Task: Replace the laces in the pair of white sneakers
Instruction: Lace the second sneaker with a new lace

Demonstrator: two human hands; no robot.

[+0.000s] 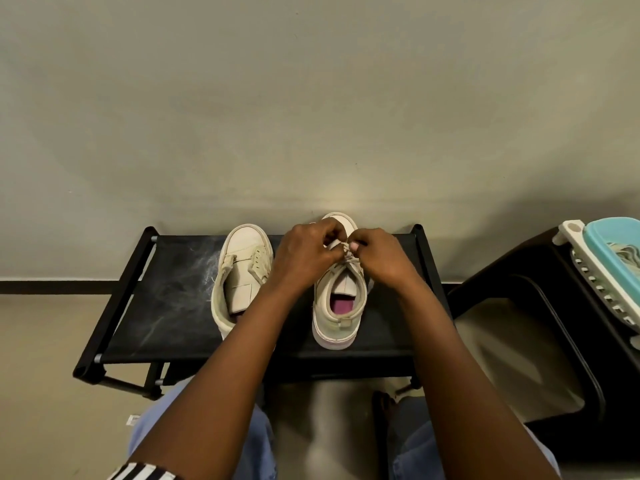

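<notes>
We see one white leather sneaker (246, 239) left of the other white sneaker (333, 329), both on the black fabric shelf (166, 306).

- I read the left sneaker (242, 271) as cream-white; the right sneaker (341, 327) the same, its insole (341, 306) pink;
- the lace (350, 258) cream;
- the rack (166, 306) black, with pale grey dusty streaks;
- my sleeve (145, 474) black-and-white striped; the trousers (263, 441) light blue;
- the tub (613, 233) turquoise; the tray (588, 275) white.
</notes>
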